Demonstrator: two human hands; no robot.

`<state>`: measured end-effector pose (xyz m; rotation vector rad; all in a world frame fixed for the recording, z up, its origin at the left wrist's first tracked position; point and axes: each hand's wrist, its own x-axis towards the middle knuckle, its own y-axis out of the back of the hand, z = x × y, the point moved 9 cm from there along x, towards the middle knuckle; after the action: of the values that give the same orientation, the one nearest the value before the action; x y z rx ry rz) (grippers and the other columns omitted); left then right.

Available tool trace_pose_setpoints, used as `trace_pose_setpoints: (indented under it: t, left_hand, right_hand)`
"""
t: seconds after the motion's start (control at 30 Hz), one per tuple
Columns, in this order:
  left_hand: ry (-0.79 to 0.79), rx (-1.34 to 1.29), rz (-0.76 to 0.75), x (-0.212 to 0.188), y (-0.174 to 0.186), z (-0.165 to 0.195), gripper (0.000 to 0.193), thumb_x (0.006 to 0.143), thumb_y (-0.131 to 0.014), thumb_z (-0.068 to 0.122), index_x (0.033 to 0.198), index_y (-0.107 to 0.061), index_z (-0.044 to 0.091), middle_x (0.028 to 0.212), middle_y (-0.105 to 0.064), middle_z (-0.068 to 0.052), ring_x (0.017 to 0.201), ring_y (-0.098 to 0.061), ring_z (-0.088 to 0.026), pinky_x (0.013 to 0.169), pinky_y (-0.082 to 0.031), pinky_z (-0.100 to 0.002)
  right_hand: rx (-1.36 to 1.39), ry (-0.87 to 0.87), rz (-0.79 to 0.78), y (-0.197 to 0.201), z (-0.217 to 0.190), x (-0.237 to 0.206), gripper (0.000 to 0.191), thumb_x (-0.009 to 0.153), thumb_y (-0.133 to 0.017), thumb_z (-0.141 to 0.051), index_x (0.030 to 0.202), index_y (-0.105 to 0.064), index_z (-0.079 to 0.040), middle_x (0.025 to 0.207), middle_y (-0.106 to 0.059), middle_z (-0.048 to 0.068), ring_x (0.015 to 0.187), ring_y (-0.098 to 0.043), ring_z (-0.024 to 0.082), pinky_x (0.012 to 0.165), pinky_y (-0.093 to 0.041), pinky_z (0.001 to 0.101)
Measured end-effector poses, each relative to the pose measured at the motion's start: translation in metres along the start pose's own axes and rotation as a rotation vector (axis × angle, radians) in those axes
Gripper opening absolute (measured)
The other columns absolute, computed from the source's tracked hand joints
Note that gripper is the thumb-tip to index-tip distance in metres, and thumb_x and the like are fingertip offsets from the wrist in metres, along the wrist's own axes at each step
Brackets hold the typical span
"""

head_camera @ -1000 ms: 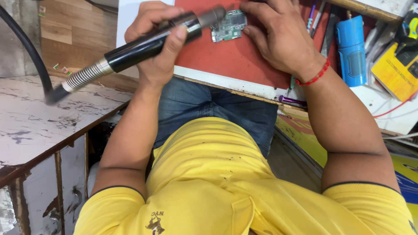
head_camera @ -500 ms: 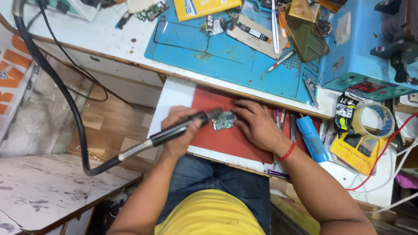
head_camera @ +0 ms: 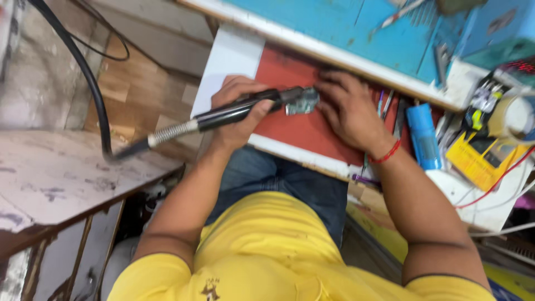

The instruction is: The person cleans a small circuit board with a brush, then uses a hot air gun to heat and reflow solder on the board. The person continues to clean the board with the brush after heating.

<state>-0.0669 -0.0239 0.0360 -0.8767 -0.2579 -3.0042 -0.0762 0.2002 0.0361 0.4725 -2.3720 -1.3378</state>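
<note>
My left hand (head_camera: 237,114) grips a black pen-shaped tool handpiece (head_camera: 220,116), whose metal spring collar joins a thick black hose (head_camera: 92,92). The tool's tip meets a small green-grey circuit board (head_camera: 304,103) lying on a red mat (head_camera: 295,131). My right hand (head_camera: 348,114), with a red thread (head_camera: 387,153) on its wrist, presses flat against the board's right side and holds it in place. The mat rests on a white board (head_camera: 231,56) above my lap.
A blue work mat (head_camera: 368,28) with scattered tools covers the bench behind. A blue cylinder (head_camera: 422,136), a yellow device (head_camera: 479,159) and a tape roll (head_camera: 515,117) crowd the right. A worn white table (head_camera: 61,178) stands at the left.
The view has swung down and closer to the hands. Both hands keep their hold: the left on the handpiece, the right on the circuit board.
</note>
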Motion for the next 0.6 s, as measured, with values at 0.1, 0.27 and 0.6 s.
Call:
trace_pose_setpoints:
  t: [0.1, 0.27, 0.6]
  left_hand:
    - [-0.069, -0.039, -0.101, -0.007, -0.010, 0.007, 0.027, 0.090, -0.082, 0.022, 0.105, -0.071, 0.003, 0.099, -0.072, -0.010, 0.103, -0.065, -0.027, 0.097, -0.054, -0.039]
    - [0.036, -0.117, -0.012, -0.010, -0.005, -0.007, 0.027, 0.093, -0.080, 0.022, 0.108, -0.070, 0.002, 0.104, -0.071, -0.010, 0.102, -0.065, -0.024, 0.094, -0.055, -0.036]
    - [-0.073, -0.067, -0.111, -0.014, -0.011, 0.005, 0.026, 0.096, -0.081, 0.022, 0.109, -0.071, 0.002, 0.106, -0.071, -0.011, 0.102, -0.064, -0.026, 0.097, -0.053, -0.035]
  right_hand:
    - [0.026, -0.024, 0.006, -0.001, 0.001, -0.004, 0.038, 0.096, -0.073, -0.011, 0.132, -0.066, -0.002, 0.144, -0.057, 0.016, 0.133, -0.053, 0.038, 0.109, -0.042, 0.0493]
    - [0.033, -0.018, 0.020, -0.001, 0.003, -0.004, 0.038, 0.096, -0.073, -0.010, 0.132, -0.065, -0.002, 0.143, -0.058, 0.015, 0.132, -0.055, 0.038, 0.108, -0.043, 0.0479]
    - [0.029, 0.046, 0.036, -0.006, 0.012, -0.017, 0.032, 0.103, -0.074, -0.006, 0.133, -0.065, -0.001, 0.135, -0.060, 0.016, 0.130, -0.056, 0.038, 0.110, -0.044, 0.0473]
